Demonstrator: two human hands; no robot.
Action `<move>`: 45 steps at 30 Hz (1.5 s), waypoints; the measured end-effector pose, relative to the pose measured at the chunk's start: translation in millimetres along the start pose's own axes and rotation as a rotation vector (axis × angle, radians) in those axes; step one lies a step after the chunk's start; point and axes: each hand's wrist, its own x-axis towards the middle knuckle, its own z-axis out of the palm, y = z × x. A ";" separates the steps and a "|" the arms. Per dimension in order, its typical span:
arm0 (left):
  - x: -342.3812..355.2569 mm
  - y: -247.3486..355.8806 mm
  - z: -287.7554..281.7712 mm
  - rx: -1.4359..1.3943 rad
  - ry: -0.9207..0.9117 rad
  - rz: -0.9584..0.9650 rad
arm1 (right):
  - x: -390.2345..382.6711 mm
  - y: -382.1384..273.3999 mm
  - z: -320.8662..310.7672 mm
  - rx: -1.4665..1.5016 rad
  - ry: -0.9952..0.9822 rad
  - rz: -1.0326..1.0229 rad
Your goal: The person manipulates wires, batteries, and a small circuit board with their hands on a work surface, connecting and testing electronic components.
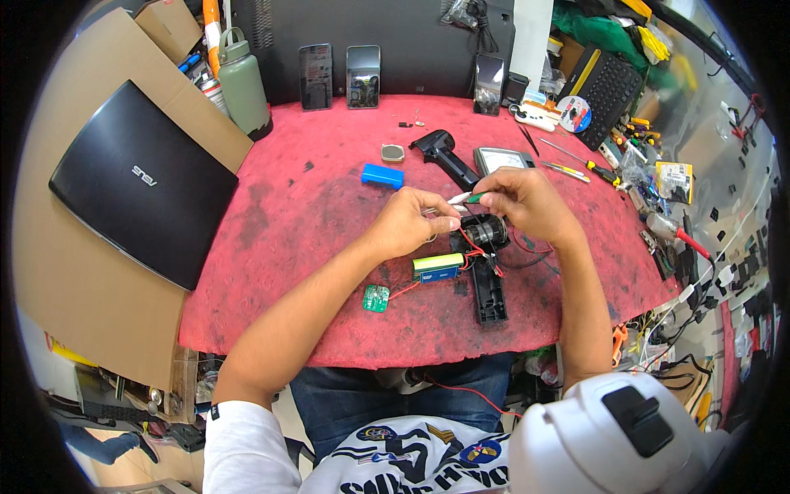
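Note:
My left hand (409, 221) is closed in a pinch, and a thin red wire (469, 240) runs from its fingertips to an opened black handheld device (490, 300). Facing it, my right hand (527, 204) pinches a slim green-and-white piece (475, 198) whose kind I cannot make out. Below my fingers a round metal-and-black motor (485, 232) sits at the top of the device's housing. Beside the handle lies a yellow-green and blue battery pack (438, 267), joined by red wires. A small green circuit board (376, 298) lies to its left, wired to the pack.
Past my hands lie a black housing half (446, 156), an analog meter (502, 158), a blue battery (383, 175) and a small metal-rimmed piece (392, 153). A black laptop (144, 183) rests at left near a green bottle (243, 82). Screwdrivers (605, 174) and clutter line the right edge.

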 end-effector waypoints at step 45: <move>-4.7 7.0 -0.1 0.255 0.159 0.103 | 1.9 -5.6 26.1 -0.390 0.051 -0.291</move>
